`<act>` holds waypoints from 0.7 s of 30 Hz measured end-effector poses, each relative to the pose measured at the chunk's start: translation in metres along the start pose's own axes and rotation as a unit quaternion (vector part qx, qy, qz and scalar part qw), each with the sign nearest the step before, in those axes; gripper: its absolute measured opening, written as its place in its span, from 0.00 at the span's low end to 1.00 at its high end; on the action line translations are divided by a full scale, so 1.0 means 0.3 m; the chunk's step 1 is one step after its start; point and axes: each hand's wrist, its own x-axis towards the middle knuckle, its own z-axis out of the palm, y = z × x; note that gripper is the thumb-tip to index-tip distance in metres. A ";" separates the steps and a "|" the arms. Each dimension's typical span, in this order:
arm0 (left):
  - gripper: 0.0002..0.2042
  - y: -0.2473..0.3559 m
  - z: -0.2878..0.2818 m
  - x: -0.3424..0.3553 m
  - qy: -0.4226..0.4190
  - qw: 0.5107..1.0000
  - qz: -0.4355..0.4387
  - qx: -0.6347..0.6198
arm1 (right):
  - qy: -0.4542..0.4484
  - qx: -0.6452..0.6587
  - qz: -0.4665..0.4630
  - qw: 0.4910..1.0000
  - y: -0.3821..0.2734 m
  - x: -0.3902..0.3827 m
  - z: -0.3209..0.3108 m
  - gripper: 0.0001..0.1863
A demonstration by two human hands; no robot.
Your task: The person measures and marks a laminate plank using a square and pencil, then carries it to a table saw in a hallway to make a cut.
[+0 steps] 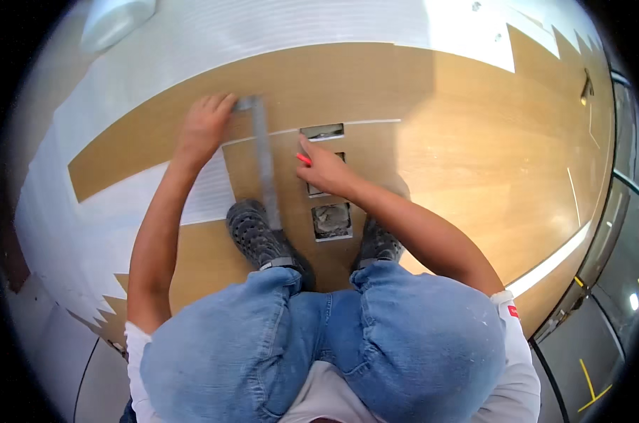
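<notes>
Fingers (220, 106) pin grey ruler (265, 166) — right hand (324, 169) grips red marker (304, 159).

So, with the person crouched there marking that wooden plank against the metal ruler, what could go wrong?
The long grey metal ruler is pinned only at its far end by the left hand, so it might pivot and skew the line. The right hand holds a red marker close to the rectangular cut-outs in the light brown wooden plank; a slip could run the mark off. The dark perforated shoes stand on the plank and may shift it.
</notes>
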 end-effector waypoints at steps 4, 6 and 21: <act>0.14 0.007 0.103 0.173 0.004 0.999 -0.035 -0.011 | 0.015 -0.034 0.020 0.999 -0.020 -0.030 -0.021 0.44; 0.14 -0.037 0.154 0.217 0.018 0.998 -0.052 -0.019 | -0.006 -0.048 0.061 0.997 -0.071 -0.044 -0.051 0.38; 0.16 -0.136 0.318 0.327 0.188 0.976 -0.103 -0.036 | 0.008 -0.062 0.060 0.996 -0.081 -0.062 -0.069 0.34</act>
